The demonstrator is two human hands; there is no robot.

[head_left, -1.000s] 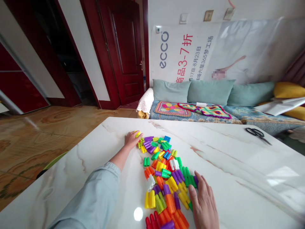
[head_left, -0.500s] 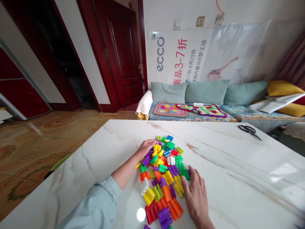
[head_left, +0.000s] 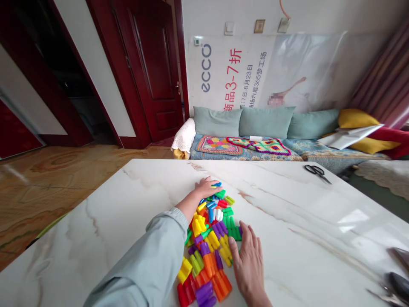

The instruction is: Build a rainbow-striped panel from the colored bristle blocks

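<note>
A heap of colourful plastic building blocks, each shaped like joined tubes, runs lengthwise over the white marbled table point(head_left: 281, 213). My left hand point(head_left: 207, 187) lies at the heap's far end, fingers stretched over blue and green blocks, some of which it hides. Beside the heap on the right is my right hand point(head_left: 249, 262), fingers apart and holding nothing; its fingertips are close to a green block point(head_left: 232, 229). Nearer me are a purple block point(head_left: 203, 293), an orange block point(head_left: 221, 285) and a red block point(head_left: 186, 291). My left sleeve covers part of the heap's left side.
Black-handled scissors point(head_left: 317, 171) lie near the table's far right edge. Dark objects point(head_left: 398, 285), partly cut off, are at the near right. Behind the table stands a sofa with green cushions point(head_left: 266, 122). A dark red door point(head_left: 153, 72) is at the back left.
My left hand has moved forward to the far end of the heap, and some left-side blocks have shifted inward. My right hand stays beside the heap. The view has turned rightward.
</note>
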